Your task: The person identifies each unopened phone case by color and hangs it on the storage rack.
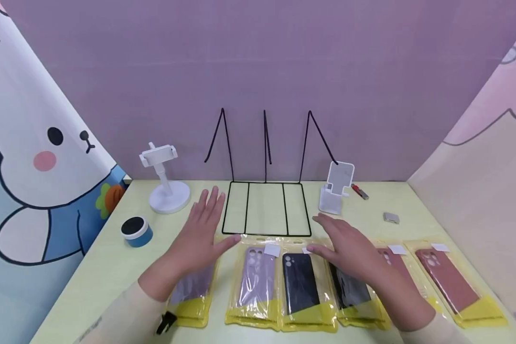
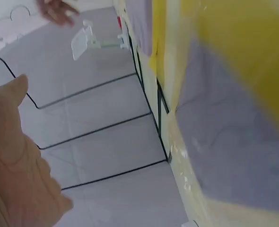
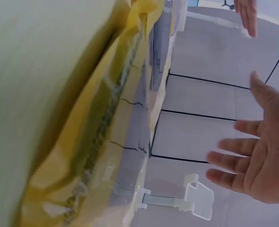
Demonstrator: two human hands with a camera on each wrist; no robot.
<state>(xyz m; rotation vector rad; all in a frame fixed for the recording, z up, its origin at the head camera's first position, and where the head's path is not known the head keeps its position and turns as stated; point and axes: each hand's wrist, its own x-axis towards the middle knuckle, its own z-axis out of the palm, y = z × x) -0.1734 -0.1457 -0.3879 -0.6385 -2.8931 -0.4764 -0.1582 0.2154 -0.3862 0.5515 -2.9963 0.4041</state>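
Packaged cases nearest | both hands spread | blue tin head-view only | wrist views blurred, probably packaging

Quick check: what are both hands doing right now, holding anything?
Left hand: open, fingers straight, holding nothing.
Right hand: open, fingers spread, holding nothing.

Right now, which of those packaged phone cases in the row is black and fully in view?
The black phone case, third packet from the left, lying between the two hands. The lilac phone case is beside it, and the far-right phone case is reddish.
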